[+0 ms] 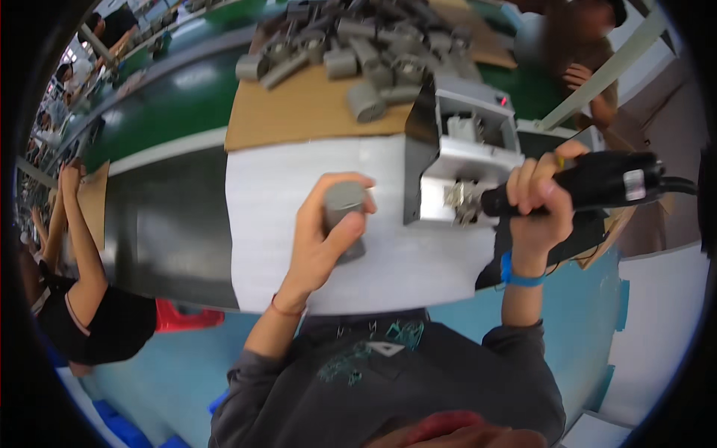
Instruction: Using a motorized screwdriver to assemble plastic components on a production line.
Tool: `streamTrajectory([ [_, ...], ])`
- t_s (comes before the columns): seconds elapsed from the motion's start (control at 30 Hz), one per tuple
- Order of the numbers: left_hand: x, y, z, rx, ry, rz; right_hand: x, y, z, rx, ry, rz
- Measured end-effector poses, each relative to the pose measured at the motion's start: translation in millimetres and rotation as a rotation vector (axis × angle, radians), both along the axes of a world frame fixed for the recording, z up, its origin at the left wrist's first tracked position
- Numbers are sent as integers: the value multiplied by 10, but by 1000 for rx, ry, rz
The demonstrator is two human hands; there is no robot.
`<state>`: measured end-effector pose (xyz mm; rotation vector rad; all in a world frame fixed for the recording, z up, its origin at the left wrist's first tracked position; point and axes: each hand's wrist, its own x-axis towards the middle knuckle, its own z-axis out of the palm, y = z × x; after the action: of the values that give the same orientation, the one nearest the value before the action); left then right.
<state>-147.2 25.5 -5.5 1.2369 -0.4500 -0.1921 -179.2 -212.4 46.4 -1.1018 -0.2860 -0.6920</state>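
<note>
From the head view, the left hand (323, 235) has its grip wrapped around a grey part (343, 216) standing on the white surface (276, 224), and the right hand (539, 205) grips a black power tool (597, 181) pointed at a grey metal holder (459, 160).

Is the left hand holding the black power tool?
No, the left hand grips a grey part; the right hand holds the black tool.

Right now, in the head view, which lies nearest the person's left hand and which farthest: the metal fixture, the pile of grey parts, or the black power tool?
1. Metal fixture, just right of the left hand.
2. Black power tool, farther right, in the right hand.
3. Pile of grey parts, up on the brown board.
</note>
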Motion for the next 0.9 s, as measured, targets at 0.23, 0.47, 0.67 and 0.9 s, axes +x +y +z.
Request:
streamTrajectory([
  [0.23, -119, -207, -201, 134, -220, -53, 100, 65, 12, -205, -27, 37],
  [0.47, -223, -274, -150, 24, -277, -31, 46, 167, -93, -271, 111, 12],
  [0.67, -167, -356, -262, 37, -492, 82, 6, 150, -13, -159, 172, 167],
  [0.9, -185, -367, -281, 46, -424, 39, -135, 206, 439, 55, -145, 447],
])
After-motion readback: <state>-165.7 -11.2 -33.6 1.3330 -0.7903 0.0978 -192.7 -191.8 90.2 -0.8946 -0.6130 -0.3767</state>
